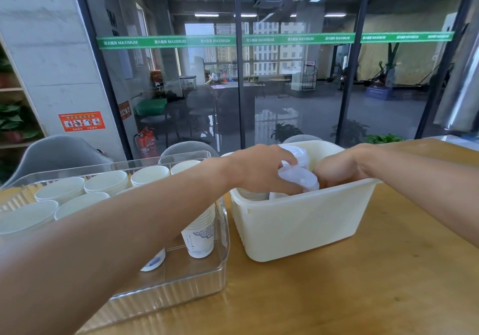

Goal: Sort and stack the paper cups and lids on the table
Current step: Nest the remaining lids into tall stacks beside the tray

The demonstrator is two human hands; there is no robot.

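both of my hands are down inside the cream tub (298, 220) that stands on the wooden surface (337, 296), just to the right of the clear tray (181, 283). my left hand (261, 171) is the one with a load: its grip is curled round a stack of translucent lids (298, 179), fingers wrapped over the top, thumb side underneath as far as i can tell. the stack lies tilted, its long axis running from my palm out to the right and a little down, so the free end points toward my right hand (339, 171). that right hand is just beside the free end, knuckles up, fingers dipped below the tub's rim; i cannot tell whether its grip has anything in it or how far it is curled. a second lid (295, 153) shows behind my left fingers, further back in the tub. the paper cups (108, 184) stand nested in rows in the tray, well to the left of the lids, with my left forearm crossing over them. i judge the coming move turns on that tilt: the stack has to come up and out past the near wall of the tub, and since my left hand already has it, the right hand is best placed to steady the loose end so the lids do not slide apart.
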